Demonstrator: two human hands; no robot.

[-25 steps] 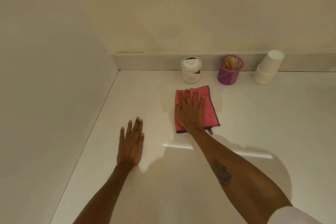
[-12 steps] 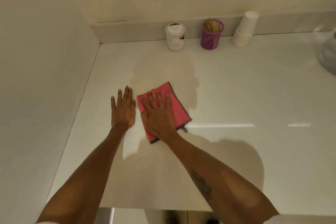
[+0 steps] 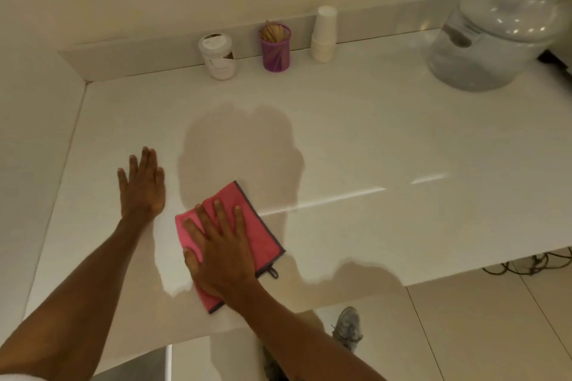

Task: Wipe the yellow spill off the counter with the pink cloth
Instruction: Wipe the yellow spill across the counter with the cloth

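A pink cloth (image 3: 263, 241) with a dark edge and a small loop lies flat on the white counter (image 3: 387, 139), near its front edge. My right hand (image 3: 220, 252) presses flat on the cloth with fingers spread, covering most of it. A little to the left of the cloth, my left hand (image 3: 143, 187) rests palm down on the bare counter, holding nothing. No distinct yellow spill shows on the counter; only shadows and a faint tan tint right of the cloth.
Along the back ledge stand a white jar (image 3: 218, 56), a purple cup of wooden sticks (image 3: 275, 48) and stacked paper cups (image 3: 324, 34). A big clear water bottle (image 3: 495, 37) sits at the back right. A wall (image 3: 31, 139) borders the left side. Cables (image 3: 532, 263) hang below the counter's right edge.
My right hand has dragged the pink cloth from near the back jars toward the front edge. The left hand stayed flat on the counter. The view swung right, revealing the water bottle.
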